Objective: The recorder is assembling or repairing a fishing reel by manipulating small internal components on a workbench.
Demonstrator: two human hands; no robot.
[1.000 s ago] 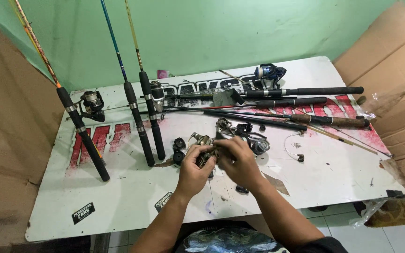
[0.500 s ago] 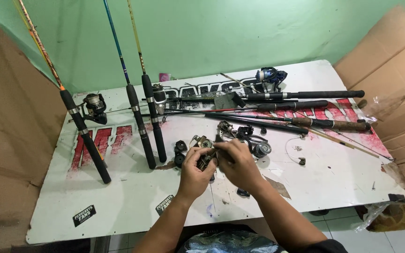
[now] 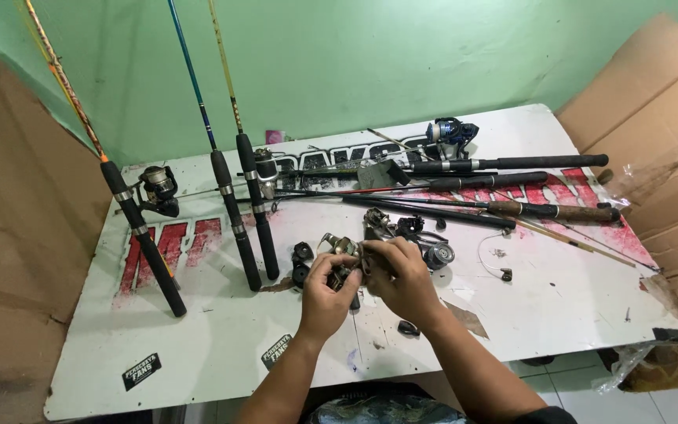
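Note:
Both hands meet over the middle of a white table. My left hand and my right hand together grip a small metal fishing reel body, fingers wrapped around it so most of it is hidden. Loose reel parts lie just beyond: a round spool, dark reel pieces, and two small black knobs to the left. A small black part lies by my right wrist.
Three rods lean upright against the green wall at left, one with a reel. Several more rods lie across the back right, with a blue reel. Cardboard sheets flank both sides.
The hands stay on the reel body with only slight finger shifts. The camera view has drifted a little; nothing on the table has moved.

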